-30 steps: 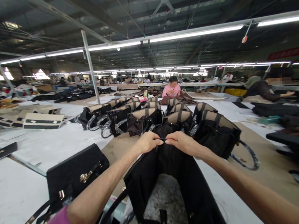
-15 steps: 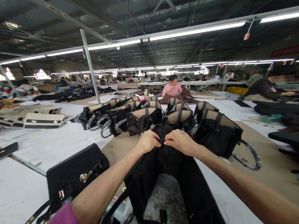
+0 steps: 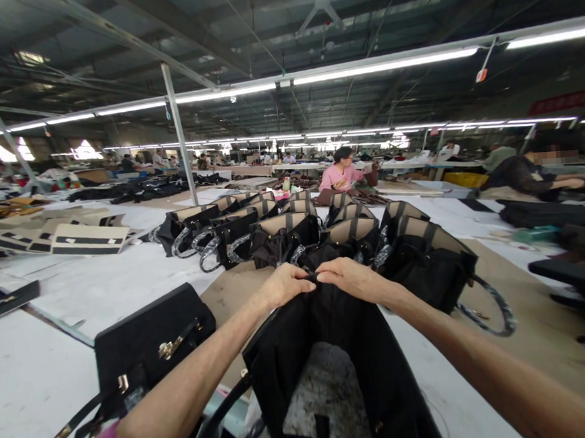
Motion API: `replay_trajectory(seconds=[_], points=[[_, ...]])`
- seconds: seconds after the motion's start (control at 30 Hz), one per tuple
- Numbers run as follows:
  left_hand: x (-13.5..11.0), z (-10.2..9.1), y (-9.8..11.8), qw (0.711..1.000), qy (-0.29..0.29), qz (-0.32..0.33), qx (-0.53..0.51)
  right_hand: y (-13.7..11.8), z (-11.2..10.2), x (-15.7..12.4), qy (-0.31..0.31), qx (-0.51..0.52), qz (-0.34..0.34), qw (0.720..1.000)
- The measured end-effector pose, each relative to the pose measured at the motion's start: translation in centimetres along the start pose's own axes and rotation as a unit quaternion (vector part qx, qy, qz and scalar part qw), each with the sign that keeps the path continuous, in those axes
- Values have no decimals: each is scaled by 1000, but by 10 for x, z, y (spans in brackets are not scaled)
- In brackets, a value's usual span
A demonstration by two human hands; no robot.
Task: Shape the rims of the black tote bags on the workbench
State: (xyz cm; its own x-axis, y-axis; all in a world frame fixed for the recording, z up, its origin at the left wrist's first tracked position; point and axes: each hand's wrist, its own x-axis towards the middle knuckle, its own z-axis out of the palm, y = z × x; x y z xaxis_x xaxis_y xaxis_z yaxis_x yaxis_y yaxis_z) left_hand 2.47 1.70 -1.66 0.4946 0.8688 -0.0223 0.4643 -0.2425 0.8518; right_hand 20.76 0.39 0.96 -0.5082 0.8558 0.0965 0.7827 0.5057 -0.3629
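Observation:
A black open handbag (image 3: pixel 353 368) stands upright right in front of me, with crumpled paper stuffing (image 3: pixel 329 396) showing inside. My left hand (image 3: pixel 287 283) and my right hand (image 3: pixel 351 276) meet at the far rim of the bag. Both are closed in a pinch on a small black strap or tab at that rim. The fingertips of the two hands nearly touch each other. A plastic-wrapped handle of the bag curves down at its near left side.
A black flap piece with gold hardware (image 3: pixel 148 346) lies at my left on the white table (image 3: pixel 57 369). Rows of black and beige handbags (image 3: pixel 323 230) stand beyond my hands. Flat beige panels (image 3: pixel 88 238) lie far left. A person in pink (image 3: pixel 340 174) and other workers sit at tables behind.
My hands stay pinched at the bag's far rim and have drawn slightly closer together. The camera has shifted a little.

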Motion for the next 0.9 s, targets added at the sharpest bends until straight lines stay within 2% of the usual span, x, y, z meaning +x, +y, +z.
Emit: replay_trajectory(seconds=[0.2,0.33,0.5,0.67,0.73,0.8,0.9], points=[[3,2,-2,998,20,48,40,4,1,10,-9,-7,-5,1000],[6,3,-2,994,32,68,75,5,1,12,-10,-83,-16,996],[8,3,2,989,51,71,119,-5,5,10,7,-146,6,989],[5,5,11,982,62,65,164,-7,4,6,-5,-144,31,989],[2,4,12,982,51,69,168,-3,-3,3,-19,-105,26,994],[-1,3,11,982,45,71,167,3,-14,-5,-11,-8,24,1000],[-4,0,7,984,42,70,156,8,-28,-23,19,155,80,984]])
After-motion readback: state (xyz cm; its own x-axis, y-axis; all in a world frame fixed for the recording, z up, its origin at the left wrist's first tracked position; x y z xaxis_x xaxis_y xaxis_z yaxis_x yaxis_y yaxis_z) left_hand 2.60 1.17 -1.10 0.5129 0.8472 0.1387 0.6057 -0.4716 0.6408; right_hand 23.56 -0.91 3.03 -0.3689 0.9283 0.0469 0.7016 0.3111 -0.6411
